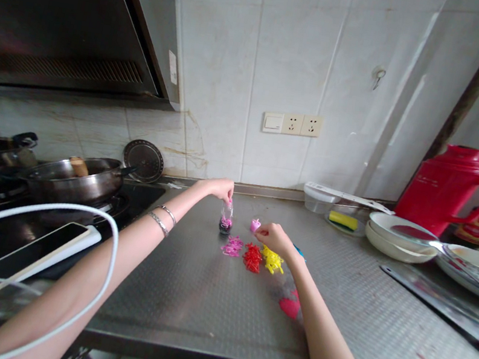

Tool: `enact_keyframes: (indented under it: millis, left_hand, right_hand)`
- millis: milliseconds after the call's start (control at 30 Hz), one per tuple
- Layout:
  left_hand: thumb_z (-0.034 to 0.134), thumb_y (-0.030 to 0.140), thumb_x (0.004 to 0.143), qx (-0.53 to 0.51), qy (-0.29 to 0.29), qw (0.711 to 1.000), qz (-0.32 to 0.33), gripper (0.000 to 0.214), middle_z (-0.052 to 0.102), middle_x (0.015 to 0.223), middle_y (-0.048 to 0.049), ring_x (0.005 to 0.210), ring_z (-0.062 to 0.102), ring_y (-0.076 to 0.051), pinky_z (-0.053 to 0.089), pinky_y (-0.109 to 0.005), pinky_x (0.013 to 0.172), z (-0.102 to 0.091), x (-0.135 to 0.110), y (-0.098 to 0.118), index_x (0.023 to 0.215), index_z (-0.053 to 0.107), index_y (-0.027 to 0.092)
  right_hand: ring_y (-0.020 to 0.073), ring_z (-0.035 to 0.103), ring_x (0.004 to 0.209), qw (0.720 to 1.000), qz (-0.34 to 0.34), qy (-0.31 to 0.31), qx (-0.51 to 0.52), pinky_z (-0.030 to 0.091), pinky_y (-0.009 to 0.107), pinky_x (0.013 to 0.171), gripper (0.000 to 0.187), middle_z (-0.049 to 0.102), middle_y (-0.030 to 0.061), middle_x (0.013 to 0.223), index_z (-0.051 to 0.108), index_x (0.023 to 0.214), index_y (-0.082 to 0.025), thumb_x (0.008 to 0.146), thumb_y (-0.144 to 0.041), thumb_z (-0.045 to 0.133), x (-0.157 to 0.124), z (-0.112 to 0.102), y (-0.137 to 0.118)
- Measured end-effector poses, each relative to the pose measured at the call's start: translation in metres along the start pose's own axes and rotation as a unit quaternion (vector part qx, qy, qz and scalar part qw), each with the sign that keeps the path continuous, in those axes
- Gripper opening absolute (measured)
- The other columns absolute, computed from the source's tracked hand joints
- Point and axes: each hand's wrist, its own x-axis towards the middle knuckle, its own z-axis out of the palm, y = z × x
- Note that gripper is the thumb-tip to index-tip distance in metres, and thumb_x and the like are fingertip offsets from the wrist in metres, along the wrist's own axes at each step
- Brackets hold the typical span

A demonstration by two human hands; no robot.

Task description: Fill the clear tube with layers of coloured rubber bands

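My left hand (220,188) reaches to the top of a small clear bottle (226,219), its fingers pinched round the rim. Dark and pink bands lie inside the bottle, which stands upright on the metal counter. My right hand (274,238) is closed, with its fingertips at the side of a small pink-purple cap (255,225); the fingers partly hide the contact. Below the hands lie small piles of rubber bands: pink-purple bands (232,246), red bands (253,258) and yellow bands (272,260). Something blue (300,252) shows behind my right wrist.
A bright pink item (289,305) lies beside my right forearm. Pans (78,183) stand on the stove at left, near a phone (29,254) and a white cable (109,268). At right are a red thermos (444,189), bowls (398,246), a sponge (342,221) and a long knife (438,311).
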Motion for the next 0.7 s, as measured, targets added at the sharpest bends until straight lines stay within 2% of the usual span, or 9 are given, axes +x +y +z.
enact_keyframes:
  millis: [300, 467, 700]
  left_hand:
    - [0.065, 0.024, 0.06, -0.031, -0.038, 0.999, 0.009, 0.014, 0.061, 0.051, 0.0001, 0.045, 0.037, -0.006, 0.026, -0.021, 0.048, -0.002, -0.001, -0.001, 0.064, 0.072, 0.013]
    - [0.06, 0.02, 0.062, -0.032, -0.032, 0.999, 0.006, 0.013, 0.054, 0.044, 0.0018, 0.043, 0.033, -0.006, 0.023, -0.022, 0.047, -0.005, -0.004, -0.002, 0.061, 0.071, 0.011]
    - [0.06, 0.024, 0.061, -0.097, 0.006, 0.995, 0.023, 0.02, 0.058, 0.052, 0.0001, 0.048, 0.04, -0.006, 0.026, -0.02, 0.049, -0.011, -0.007, -0.013, 0.069, 0.071, 0.01]
  right_hand:
    - [0.0098, 0.046, 0.055, 1.0, 0.002, 0.001, 0.005, 0.031, 0.018, 0.054, 0.021, 0.055, 0.0011, 0.057, 0.065, 0.063, -0.015, 0.069, -0.026, 0.048, 0.0, 0.0, -0.001]
    - [0.0095, 0.044, 0.054, 1.0, 0.005, 0.006, 0.004, 0.029, 0.018, 0.052, 0.022, 0.054, 0.0011, 0.057, 0.064, 0.063, -0.015, 0.069, -0.027, 0.048, 0.0, 0.0, 0.0]
    - [0.0092, 0.044, 0.053, 1.0, 0.003, 0.005, 0.001, 0.029, 0.018, 0.051, 0.022, 0.054, 0.001, 0.056, 0.064, 0.063, -0.014, 0.069, -0.027, 0.047, 0.001, 0.001, 0.002]
